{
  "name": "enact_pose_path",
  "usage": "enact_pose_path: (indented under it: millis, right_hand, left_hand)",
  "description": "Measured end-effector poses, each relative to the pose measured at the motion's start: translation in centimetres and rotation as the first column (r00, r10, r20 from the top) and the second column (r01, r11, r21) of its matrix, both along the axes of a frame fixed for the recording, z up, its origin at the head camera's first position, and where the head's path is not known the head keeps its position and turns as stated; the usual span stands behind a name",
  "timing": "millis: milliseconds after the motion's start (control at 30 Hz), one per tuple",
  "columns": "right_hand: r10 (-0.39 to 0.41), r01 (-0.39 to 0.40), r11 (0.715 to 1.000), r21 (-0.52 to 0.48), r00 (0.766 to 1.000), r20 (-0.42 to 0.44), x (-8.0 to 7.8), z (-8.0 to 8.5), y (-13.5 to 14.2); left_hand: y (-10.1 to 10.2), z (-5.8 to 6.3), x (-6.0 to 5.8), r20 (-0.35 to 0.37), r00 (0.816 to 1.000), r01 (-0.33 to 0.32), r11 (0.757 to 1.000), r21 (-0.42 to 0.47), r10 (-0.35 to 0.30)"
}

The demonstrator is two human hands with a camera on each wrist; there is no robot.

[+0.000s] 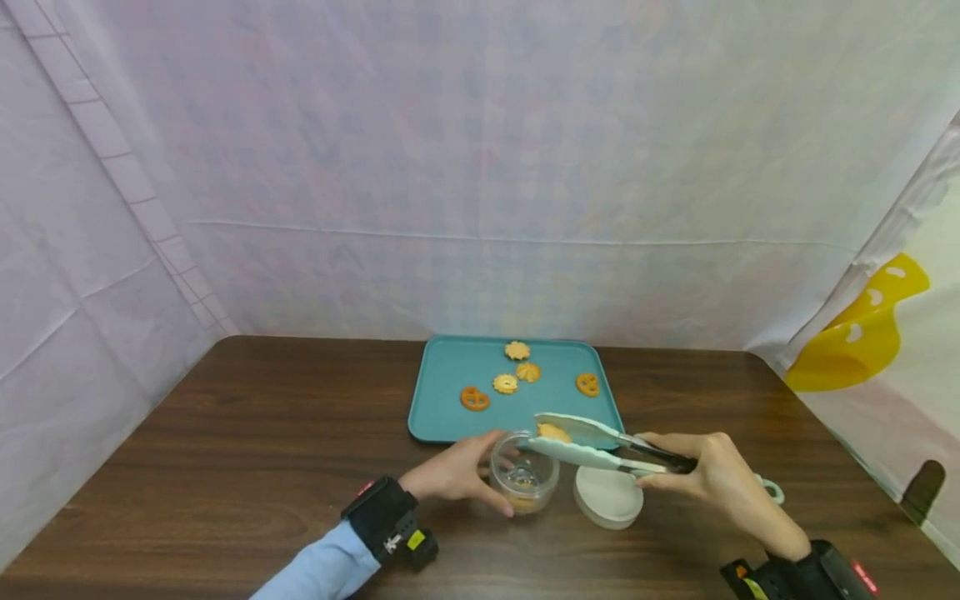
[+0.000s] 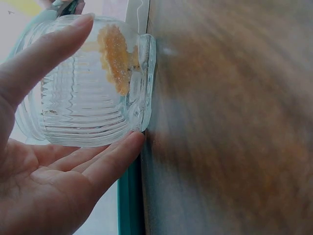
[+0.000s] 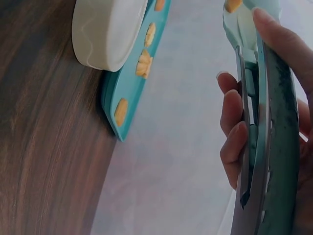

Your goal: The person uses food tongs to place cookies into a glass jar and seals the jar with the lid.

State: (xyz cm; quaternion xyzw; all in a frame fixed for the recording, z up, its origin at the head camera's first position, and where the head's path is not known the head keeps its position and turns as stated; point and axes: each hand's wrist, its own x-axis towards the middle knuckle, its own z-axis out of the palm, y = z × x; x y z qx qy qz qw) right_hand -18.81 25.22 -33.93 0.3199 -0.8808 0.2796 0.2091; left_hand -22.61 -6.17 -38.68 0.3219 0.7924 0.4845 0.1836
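Head view: left hand [image 1: 453,473] curls round the glass jar [image 1: 525,472] on the table [image 1: 285,442], probably to steady it. Right hand [image 1: 708,477] grips the tongs [image 1: 579,455], tips pinching a cookie [image 1: 553,432] near the jar's mouth; tray [image 1: 442,392] of snacks [image 1: 528,372] just behind, presumably for easy reach.

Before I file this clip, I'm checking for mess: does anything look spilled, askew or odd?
Nothing stands out: the jar is upright, the tray lies flat with snacks on it, and the tongs hold a cookie.
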Motion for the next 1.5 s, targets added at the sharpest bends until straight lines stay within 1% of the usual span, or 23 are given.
enact_pose_path:
  millis: [133,233,500,667,900,1100,1267,1500]
  right_hand:
    - [0.032,-0.032,0.999,0.006,0.999,0.023,0.1,-0.1,-0.2]
    - [0.046,-0.046,0.999,0.014,0.999,0.015,0.1,-0.1,-0.5]
    - [0.082,-0.082,0.996,0.020,0.997,-0.007,0.1,-0.4,-1.1]
    - [0.081,-0.081,0.996,0.022,0.997,-0.004,0.1,-0.5,-1.4]
    - [0.092,-0.092,0.996,0.020,0.995,0.026,0.3,-0.4,-1.7]
    - [0.089,-0.090,0.995,0.049,0.996,0.016,0.1,-0.3,-1.7]
    - [0.077,-0.079,0.994,0.071,0.997,0.030,0.0,-0.3,-1.6]
    - [0.079,-0.083,0.993,0.088,0.996,0.043,0.1,0.1,-1.7]
  left_hand:
    - [0.0,0.0,0.0,0.016,1.000,-0.001,1.000,0.011,0.001]
    - [0.0,0.0,0.0,0.026,1.000,-0.007,1.000,0.016,0.007]
    - [0.0,0.0,0.1,0.025,1.000,-0.012,1.000,0.011,0.011]
    - [0.0,-0.1,0.1,0.019,1.000,-0.011,1.000,0.003,0.011]
    - [0.0,-0.2,0.1,0.027,1.000,-0.017,1.000,0.002,0.017]
    - [0.0,-0.1,0.1,0.022,0.999,-0.023,1.000,-0.006,0.023]
    - [0.0,-0.1,0.1,0.030,0.999,-0.021,1.000,0.000,0.021]
    - [0.0,-0.2,0.0,0.001,1.000,-0.019,1.000,0.003,0.019]
